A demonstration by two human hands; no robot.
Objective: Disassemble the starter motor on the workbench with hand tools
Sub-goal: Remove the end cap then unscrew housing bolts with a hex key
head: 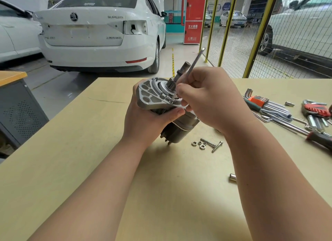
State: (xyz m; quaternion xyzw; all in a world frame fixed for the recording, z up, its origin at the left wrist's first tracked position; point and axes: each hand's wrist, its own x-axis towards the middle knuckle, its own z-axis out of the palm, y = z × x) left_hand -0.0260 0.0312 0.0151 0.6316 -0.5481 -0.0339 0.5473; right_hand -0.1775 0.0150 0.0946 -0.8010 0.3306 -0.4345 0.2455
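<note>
While the left hand (pixel 142 120) grips the motor (pixel 152 95), tilted over the bench (pixel 71 160), the right hand (pixel 210 100) pinches a hex key (pixel 195 60) at a flange screw (pixel 171 102), hiding the motor's right side.

Starter motor (pixel 161 104) tilted, silver flanged nose housing uppermost, dark body below; pinion shaft (pixel 181 70) pointing up and away; slim hex key (pixel 193 62) tip-down in a flange screw (pixel 171 102).

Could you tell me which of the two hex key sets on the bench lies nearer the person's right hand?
The set in the orange holder, just right of the right hand; the red-holder set lies farther off.
</note>
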